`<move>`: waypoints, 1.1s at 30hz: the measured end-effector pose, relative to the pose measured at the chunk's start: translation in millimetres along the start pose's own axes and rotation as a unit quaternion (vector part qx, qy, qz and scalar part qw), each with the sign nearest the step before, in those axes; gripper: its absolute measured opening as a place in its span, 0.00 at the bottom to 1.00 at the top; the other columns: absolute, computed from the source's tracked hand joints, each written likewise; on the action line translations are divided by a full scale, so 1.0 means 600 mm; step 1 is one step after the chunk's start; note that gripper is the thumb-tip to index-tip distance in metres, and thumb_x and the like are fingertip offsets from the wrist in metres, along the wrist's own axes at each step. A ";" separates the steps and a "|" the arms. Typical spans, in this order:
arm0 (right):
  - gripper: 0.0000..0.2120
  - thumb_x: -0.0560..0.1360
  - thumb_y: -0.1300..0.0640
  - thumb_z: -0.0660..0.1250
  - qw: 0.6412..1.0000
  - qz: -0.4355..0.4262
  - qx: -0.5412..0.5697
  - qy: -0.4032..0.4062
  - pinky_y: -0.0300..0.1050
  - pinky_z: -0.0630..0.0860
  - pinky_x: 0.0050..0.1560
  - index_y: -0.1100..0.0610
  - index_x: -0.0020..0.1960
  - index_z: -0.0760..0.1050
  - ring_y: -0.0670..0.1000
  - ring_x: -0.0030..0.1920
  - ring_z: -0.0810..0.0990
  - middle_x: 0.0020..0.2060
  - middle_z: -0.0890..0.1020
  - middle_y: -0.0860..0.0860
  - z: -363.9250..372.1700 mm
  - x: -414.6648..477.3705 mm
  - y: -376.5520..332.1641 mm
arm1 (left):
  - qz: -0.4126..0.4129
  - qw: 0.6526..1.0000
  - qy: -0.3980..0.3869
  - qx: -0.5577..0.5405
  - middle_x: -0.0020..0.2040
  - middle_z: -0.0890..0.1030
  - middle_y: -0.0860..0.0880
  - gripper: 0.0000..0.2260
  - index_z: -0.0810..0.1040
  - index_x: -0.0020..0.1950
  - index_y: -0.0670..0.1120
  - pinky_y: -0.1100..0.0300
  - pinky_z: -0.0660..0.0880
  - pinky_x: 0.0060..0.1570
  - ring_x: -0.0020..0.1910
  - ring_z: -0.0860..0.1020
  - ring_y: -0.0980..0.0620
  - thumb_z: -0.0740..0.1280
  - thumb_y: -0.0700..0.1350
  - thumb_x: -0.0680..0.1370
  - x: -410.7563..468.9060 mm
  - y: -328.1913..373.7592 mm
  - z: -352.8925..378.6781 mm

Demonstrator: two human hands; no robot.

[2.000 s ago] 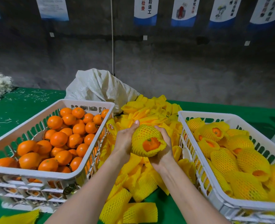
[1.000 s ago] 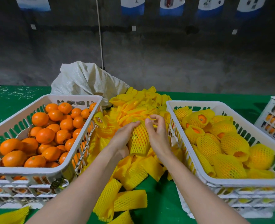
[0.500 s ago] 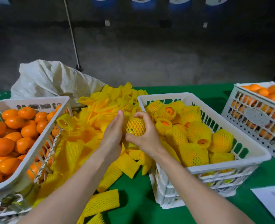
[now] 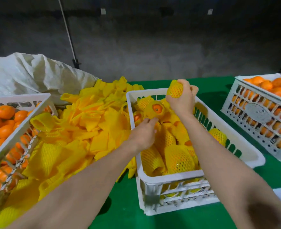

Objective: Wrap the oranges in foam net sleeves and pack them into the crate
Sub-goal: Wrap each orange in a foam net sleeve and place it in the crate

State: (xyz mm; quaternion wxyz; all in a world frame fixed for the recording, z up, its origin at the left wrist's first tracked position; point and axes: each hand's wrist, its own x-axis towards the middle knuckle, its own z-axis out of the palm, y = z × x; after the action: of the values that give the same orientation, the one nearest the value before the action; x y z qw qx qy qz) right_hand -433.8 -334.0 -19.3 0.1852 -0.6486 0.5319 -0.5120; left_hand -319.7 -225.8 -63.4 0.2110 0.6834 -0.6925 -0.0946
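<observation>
At centre right of the frame, above the far rim of the white slatted plastic crate point(image 4: 172, 176), the right hand point(image 4: 182, 100) clasps a round orange in a yellow foam net sleeve point(image 4: 175, 90). The left hand point(image 4: 144, 133), fingers loose and empty, lies against the sleeved oranges point(image 4: 179, 160) inside.

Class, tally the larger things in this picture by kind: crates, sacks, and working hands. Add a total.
White crates: 3 (left crate, middle crate, right crate)
White sack: 1
Hands: 2 (left hand; right hand gripping a wrapped orange)
Total: 6
</observation>
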 end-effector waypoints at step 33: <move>0.19 0.78 0.56 0.63 0.743 -0.318 -0.236 -0.540 0.50 0.69 0.62 0.63 0.66 0.70 0.60 0.66 0.69 0.66 0.72 0.60 0.248 -0.284 -0.243 | -0.232 0.861 0.302 -0.339 0.43 0.82 0.45 0.09 0.79 0.53 0.42 0.60 0.76 0.40 0.40 0.81 0.50 0.59 0.37 0.81 -0.240 -0.312 -0.289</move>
State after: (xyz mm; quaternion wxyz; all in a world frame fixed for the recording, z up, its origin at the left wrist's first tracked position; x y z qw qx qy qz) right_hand -217.3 -176.2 -44.7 0.1087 -0.9710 0.2096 0.0367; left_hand -80.5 -65.6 -10.5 0.6002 0.7054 -0.3419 -0.1586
